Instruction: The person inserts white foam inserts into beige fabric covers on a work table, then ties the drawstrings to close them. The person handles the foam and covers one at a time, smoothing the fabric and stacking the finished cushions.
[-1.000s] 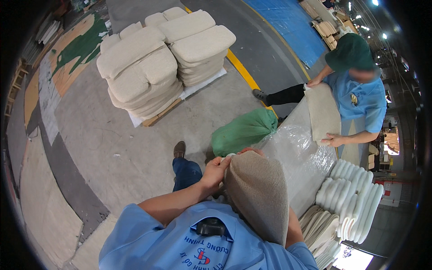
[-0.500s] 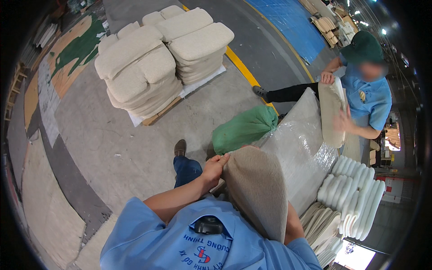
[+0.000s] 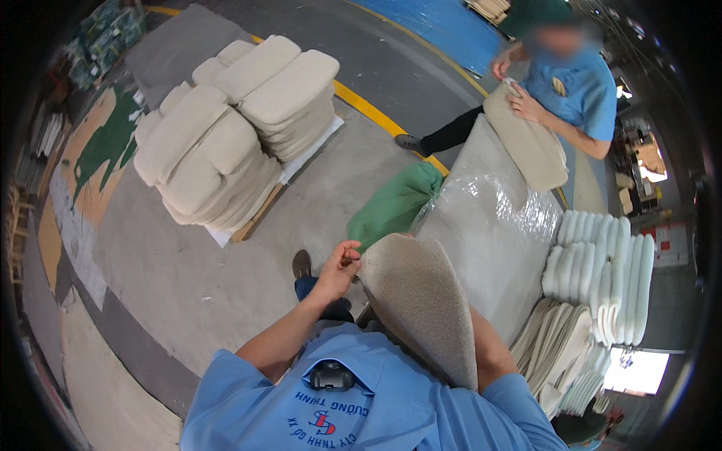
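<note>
seemingly mid-adjustment, the left hand [image 3: 338,269] is loosely open beside the beige cushion [image 3: 425,304], whose edge likely calls for a pinch; right hand hidden, grip untellable.

One beige cushion [image 3: 417,297] lower centre; one pale cushion [image 3: 528,143] upper right. One green sack [image 3: 392,203] centre. One plastic-covered work surface [image 3: 489,248] right of centre. One co-worker [image 3: 575,94] upper right. Stacked cushions [image 3: 233,139] upper left: too overlapped to count.
</note>
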`<act>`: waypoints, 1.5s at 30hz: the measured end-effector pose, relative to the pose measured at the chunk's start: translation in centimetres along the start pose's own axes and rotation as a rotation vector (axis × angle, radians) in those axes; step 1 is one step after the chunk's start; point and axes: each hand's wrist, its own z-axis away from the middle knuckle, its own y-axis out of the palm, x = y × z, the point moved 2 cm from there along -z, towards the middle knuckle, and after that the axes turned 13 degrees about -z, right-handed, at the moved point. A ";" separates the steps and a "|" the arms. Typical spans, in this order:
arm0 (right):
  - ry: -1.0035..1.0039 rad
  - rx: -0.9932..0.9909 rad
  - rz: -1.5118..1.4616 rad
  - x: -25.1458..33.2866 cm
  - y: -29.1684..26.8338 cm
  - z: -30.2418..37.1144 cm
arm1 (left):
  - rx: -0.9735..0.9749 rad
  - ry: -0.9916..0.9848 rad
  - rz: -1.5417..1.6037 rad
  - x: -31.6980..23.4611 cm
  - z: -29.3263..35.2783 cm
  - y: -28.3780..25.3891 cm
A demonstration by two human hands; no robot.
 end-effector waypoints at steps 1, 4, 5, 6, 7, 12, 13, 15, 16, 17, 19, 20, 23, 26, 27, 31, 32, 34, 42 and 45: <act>-0.010 -0.003 -0.017 0.5 0.2 0.6 | 0.060 0.108 -0.056 -1.1 -0.1 -0.9; -0.026 -0.047 0.098 -0.8 -4.7 0.6 | 0.488 0.057 -0.152 -2.7 -0.8 -2.5; -0.084 -0.147 0.378 -3.7 -11.7 1.4 | 0.655 0.056 -0.178 -3.9 -1.2 -1.2; -0.115 -0.279 0.649 -6.7 -18.6 3.0 | 0.774 0.030 -0.190 -4.9 -1.9 0.3; 0.031 -0.292 0.664 -5.3 -17.7 4.0 | 0.766 -0.016 -0.210 -5.4 -2.1 -1.1; 0.041 0.035 0.216 -2.2 -14.8 23.0 | 0.837 0.029 -0.419 -5.4 -3.6 -0.6; 0.037 -0.004 0.320 -2.2 -13.0 25.7 | 0.823 -0.001 -0.467 -5.2 -3.9 -0.7; 0.047 -0.150 0.504 -3.9 -10.6 30.0 | 0.769 -0.003 -0.587 -5.1 -4.6 -0.2; 0.067 -0.244 0.587 -5.2 -9.6 31.1 | 0.717 0.027 -0.657 -5.3 -4.9 -0.1; 0.093 -0.351 0.664 -6.7 -8.5 32.0 | 0.678 0.062 -0.723 -5.4 -5.3 0.3; -0.056 -0.584 0.691 -9.4 -8.2 33.0 | 0.662 0.238 -0.843 -6.0 -6.6 1.6; -0.099 -0.692 0.739 -11.8 -9.3 33.5 | 0.670 0.330 -0.897 -6.2 -7.2 2.3; -0.316 -0.990 0.620 -11.9 -9.0 32.2 | 0.790 0.371 -0.976 -6.3 -9.1 1.6; -0.496 -1.215 0.529 -11.9 -8.8 32.0 | 0.862 0.353 -1.221 -7.8 -9.4 3.6; -0.554 -1.261 0.537 -12.5 -8.4 31.9 | 0.888 0.305 -1.195 -7.8 -9.8 3.5; -0.668 -1.427 0.416 -15.0 -6.7 31.9 | 1.014 0.311 -1.255 -5.8 -11.6 3.6; -0.755 -1.400 0.539 -14.1 -5.6 31.1 | 1.052 0.334 -1.335 -4.7 -11.7 2.1; -0.659 -1.561 0.427 -16.0 -6.0 29.4 | 1.082 0.125 -1.330 -3.1 -13.0 0.6; -0.855 -1.742 0.381 -20.7 1.5 27.3 | 1.284 -0.009 -1.531 -4.5 -14.5 4.8; -0.870 -1.732 0.462 -21.7 3.9 26.0 | 1.374 0.015 -1.626 -5.3 -15.3 5.9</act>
